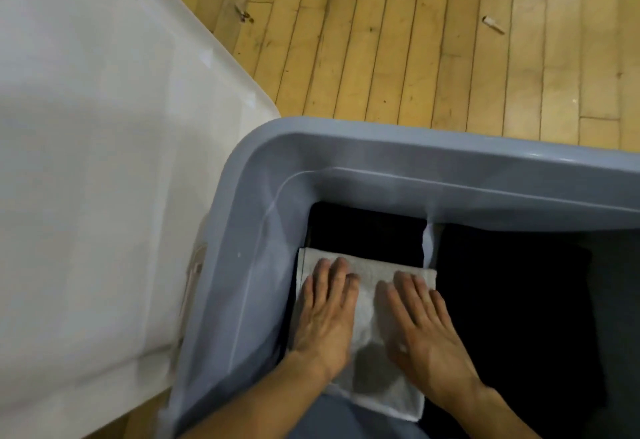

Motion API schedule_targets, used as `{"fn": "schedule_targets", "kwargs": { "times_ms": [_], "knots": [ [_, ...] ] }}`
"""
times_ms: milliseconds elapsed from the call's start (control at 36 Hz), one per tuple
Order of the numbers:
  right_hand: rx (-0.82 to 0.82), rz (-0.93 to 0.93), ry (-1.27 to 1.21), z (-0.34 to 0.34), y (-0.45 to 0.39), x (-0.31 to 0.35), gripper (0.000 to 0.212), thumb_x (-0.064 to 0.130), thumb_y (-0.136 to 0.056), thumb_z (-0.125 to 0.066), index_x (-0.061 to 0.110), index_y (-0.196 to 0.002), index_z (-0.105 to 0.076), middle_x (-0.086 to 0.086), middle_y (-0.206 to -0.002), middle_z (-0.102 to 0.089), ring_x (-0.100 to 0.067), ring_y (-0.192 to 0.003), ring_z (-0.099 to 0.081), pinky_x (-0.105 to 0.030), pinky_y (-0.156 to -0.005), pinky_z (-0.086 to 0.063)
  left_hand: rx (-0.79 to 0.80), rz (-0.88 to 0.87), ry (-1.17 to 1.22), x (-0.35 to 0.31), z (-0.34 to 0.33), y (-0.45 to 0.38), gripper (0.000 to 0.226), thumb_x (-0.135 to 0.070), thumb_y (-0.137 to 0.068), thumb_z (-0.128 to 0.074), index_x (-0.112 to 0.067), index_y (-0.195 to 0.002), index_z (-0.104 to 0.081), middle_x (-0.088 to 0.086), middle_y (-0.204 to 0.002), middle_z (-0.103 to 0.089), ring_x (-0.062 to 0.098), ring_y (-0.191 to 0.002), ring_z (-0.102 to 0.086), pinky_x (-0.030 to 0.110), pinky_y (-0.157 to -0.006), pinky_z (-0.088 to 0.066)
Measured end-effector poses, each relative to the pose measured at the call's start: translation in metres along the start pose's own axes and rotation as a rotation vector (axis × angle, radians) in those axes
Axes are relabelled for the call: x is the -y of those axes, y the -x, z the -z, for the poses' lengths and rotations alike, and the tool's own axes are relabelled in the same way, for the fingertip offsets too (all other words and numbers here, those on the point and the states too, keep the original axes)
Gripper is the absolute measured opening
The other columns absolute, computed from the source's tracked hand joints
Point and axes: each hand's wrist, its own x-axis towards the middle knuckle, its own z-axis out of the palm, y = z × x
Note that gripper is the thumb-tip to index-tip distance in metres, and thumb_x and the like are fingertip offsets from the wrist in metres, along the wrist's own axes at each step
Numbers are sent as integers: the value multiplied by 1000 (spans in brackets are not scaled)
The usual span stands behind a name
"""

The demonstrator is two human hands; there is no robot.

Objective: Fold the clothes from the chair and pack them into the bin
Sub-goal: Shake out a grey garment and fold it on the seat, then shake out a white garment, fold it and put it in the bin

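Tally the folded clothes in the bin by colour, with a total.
White: 1, the white folded cloth, under both flat hands.
Black: 2, the black fold at the far corner and the black fold on the right.
Total: 3 in the grey bin.

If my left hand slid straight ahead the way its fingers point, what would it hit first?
The left hand lies flat on the white cloth. Going straight on, it would pass that cloth's far edge onto the black garment, then likely meet the bin wall, though depth is unclear.
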Motion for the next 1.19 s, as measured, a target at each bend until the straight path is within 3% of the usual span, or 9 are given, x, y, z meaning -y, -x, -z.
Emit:
{"fn": "schedule_targets", "kwargs": {
  "times_ms": [111, 278, 389, 556, 694, 889, 972, 1083, 1194],
  "knots": [
    [-116, 2, 3, 59, 31, 22, 119, 58, -65, -70, 10, -151, -3, -14, -151, -28, -27, -145, -1, -38, -112, -5, -51, 0, -16, -5, 54, 32, 122, -35, -42, -90, -7, -144, -30, 22, -156, -7, 43, -141, -15, 51, -108, -30],
    [-249, 52, -53, 246, 80, 94, 84, 65, -91, -26, 11, -152, -6, -14, -157, -15, -29, -145, -6, -43, -112, -8, -210, -59, -10, 8, 215, 122, 117, -40, -44, -90, -14, -143, -32, 16, -155, -21, 31, -143, -7, 44, -106, -28],
    [-381, 235, -60, 384, 97, 168, 82, 64, -92, -30, 17, -153, -1, -9, -159, -7, -24, -146, 2, -38, -115, -2, -457, -62, 20, 36, 346, 180, 117, -44, -61, -82, -18, -151, -12, 10, -158, -12, 32, -142, -11, 45, -109, -28],
    [-504, 495, 24, 508, 82, 324, 78, 64, -94, -25, 16, -152, -3, -9, -158, -13, -25, -146, -3, -42, -113, -9, -690, 155, -23, 135, 478, 267, 100, -45, -52, -86, -14, -135, -40, 13, -147, -33, 33, -136, -24, 45, -97, -31],
    [-466, 606, 100, 485, 54, 408, 78, 63, -94, -23, 18, -152, 0, -4, -158, -9, -22, -146, 1, -38, -116, -3, -697, 311, -15, 224, 466, 319, 96, -36, -50, -89, -13, -131, -42, 15, -147, -33, 33, -136, -24, 48, -98, -29],
    [-273, 597, 208, 377, 26, 546, 80, 62, -85, -32, 15, -148, -16, -4, -153, -21, -15, -145, 10, -33, -113, 0, -610, 600, -13, 354, 372, 433, 101, -35, -47, -91, -12, -134, -44, 18, -146, -37, 35, -134, -26, 47, -98, -30],
    [-202, 637, 262, 342, 20, 596, 80, 59, -83, -34, 13, -147, -22, -7, -150, -31, -18, -142, -7, -33, -112, -3, -542, 709, 37, 395, 346, 468, 100, -39, -49, -90, -12, -133, -43, 19, -144, -40, 39, -132, -36, 48, -96, -33],
    [-109, 733, 186, 320, 10, 655, 75, 53, -88, -45, 15, -148, -23, -3, -153, -28, -11, -142, -8, -34, -117, -13, -565, 840, 108, 434, 328, 495, 87, -32, -52, -91, -9, -126, -53, 20, -142, -43, 41, -129, -44, 51, -94, -41],
    [-48, 796, 116, 297, 8, 695, 69, 39, -81, -65, 17, -139, -33, -6, -138, -51, -24, -131, -44, -44, -104, -39, -608, 942, 195, 461, 315, 503, 87, -23, -49, -91, -6, -124, -51, 19, -132, -54, 38, -118, -55, 48, -89, -48]
  ]
}}
